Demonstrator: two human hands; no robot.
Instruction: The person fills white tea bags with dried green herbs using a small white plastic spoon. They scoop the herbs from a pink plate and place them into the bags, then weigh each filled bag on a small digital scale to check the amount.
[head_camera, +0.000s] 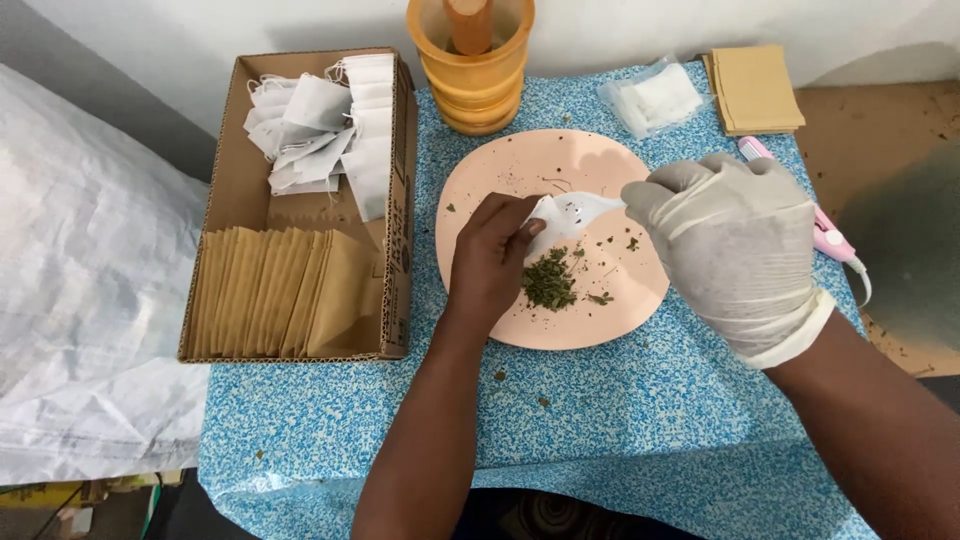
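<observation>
Both forearms reach up from the bottom edge to the pink plate (600, 320) at centre, where the bare left hand (490, 260) pinches a small white bag (553, 213) open and the gloved right hand (735, 250) grips a white spoon (600, 205) at its mouth, with a small heap of dried herb (548, 280) left on the plate, and filled bags (320, 130) lie in the cardboard box (225, 190) at upper left

Left hand (490, 262): bare, no glove, no ring or watch visible, forearm bare w/ no sleeve in view. Right hand (735, 250): covered by thin whitish disposable glove, wrinkled across back & knuckles, cuff rolled into thick band at wrist. Forearm above cuff bare, no sleeve in view.
</observation>
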